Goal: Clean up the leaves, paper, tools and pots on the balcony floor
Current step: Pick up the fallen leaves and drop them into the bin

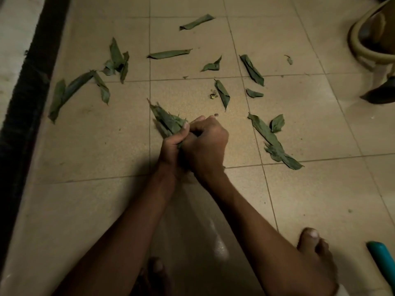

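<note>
Dry green leaves (275, 142) lie scattered over the beige tiled balcony floor (96, 146), most towards its far edge and a long one to the right of the hands. A bunch of gathered leaves (167, 123) sticks out of the left hand (171, 144), whose fingers are curled round the stems, probably so that the bunch stays together while more are collected. The right hand (205, 142) is fisted against the left, knuckles up; I judge it is tucking a leaf in, though what it pinches cannot be told. Both forearms reach forward and meet over the floor's middle. A teal handle (380, 257) shows at the near right corner.
</note>
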